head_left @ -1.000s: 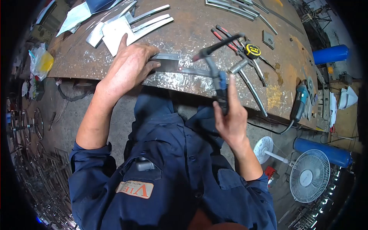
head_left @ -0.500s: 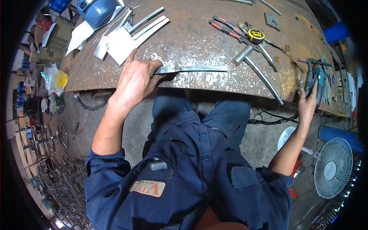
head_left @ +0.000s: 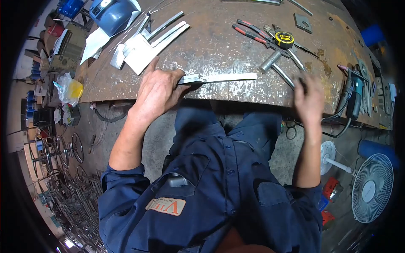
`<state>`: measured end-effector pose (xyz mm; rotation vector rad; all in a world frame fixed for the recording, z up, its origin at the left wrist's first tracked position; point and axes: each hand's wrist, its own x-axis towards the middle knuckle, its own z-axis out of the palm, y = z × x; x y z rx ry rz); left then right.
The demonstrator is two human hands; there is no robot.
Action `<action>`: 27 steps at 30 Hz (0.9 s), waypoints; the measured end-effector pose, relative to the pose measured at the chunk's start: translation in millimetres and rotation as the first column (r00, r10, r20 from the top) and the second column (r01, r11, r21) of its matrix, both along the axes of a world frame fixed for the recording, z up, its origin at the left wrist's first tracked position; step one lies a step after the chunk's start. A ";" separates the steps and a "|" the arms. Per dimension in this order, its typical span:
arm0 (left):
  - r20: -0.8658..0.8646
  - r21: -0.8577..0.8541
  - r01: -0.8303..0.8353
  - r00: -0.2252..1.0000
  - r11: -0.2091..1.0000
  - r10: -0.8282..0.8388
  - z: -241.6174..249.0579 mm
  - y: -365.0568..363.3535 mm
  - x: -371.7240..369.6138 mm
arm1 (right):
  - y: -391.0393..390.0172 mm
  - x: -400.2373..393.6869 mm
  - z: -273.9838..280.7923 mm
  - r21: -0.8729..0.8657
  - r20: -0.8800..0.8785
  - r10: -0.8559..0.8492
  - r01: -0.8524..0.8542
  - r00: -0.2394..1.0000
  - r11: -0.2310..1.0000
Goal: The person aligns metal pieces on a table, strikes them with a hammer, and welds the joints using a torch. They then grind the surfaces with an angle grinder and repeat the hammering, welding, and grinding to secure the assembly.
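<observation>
My left hand grips one end of a thin metal bar near the front edge of the worn metal table. The bar's other end points right, and part of the grip is hidden under the palm. My right hand, blurred by motion, is over the handle of a hammer at the table's front edge; whether it touches the handle cannot be made out. Behind the hammer are a yellow tape measure and red-handled pliers.
White paper and metal strips lie at the back left, near a blue welding helmet. A torch and teal grinder lie at the right. A white fan stands below the table's right side.
My right hand has let go of the torch and moved left to the hammer handle. My left hand still grips the bar, which now appears slightly rotated. The whole view has shifted slightly.
</observation>
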<state>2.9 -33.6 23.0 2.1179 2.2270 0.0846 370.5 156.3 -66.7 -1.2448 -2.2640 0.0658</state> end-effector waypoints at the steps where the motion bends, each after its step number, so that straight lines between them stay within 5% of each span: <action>1: -0.002 0.015 0.009 1.000 1.000 -0.009 -0.2 0.5 3.6 | -11.4 -21.5 2.4 -0.013 -0.002 0.053 -0.053 0.999 0.999; 5: 0.072 0.157 0.052 0.995 0.986 -0.064 -8.5 -1.8 8.2 | -5.2 -56.4 -10.4 -0.008 0.083 0.052 -0.051 0.995 0.999; 10: 0.126 0.088 -0.030 0.992 0.996 0.019 -5.9 4.5 4.8 | -13.3 -64.4 17.1 -0.041 0.033 0.094 -0.093 0.995 0.995; 14: 0.184 0.164 0.006 0.982 0.986 -0.036 -13.5 5.6 -1.6 | -60.0 -97.4 57.7 -0.008 -0.200 0.412 -0.422 0.889 0.906; 16: 0.186 0.189 0.006 0.982 0.982 -0.042 -17.5 4.6 -3.1 | -77.0 -108.2 61.5 -0.162 -0.146 0.476 -0.496 0.867 0.853; 21: 0.214 0.187 -0.014 0.976 0.982 -0.027 -19.5 5.6 -3.3 | -92.0 -134.8 62.0 -0.067 -0.080 0.408 -0.413 0.909 0.908; 27: 0.217 0.181 -0.004 0.976 0.983 -0.036 -22.8 5.1 -6.0 | -95.3 -136.8 43.4 -0.156 -0.011 0.419 -0.415 0.908 0.896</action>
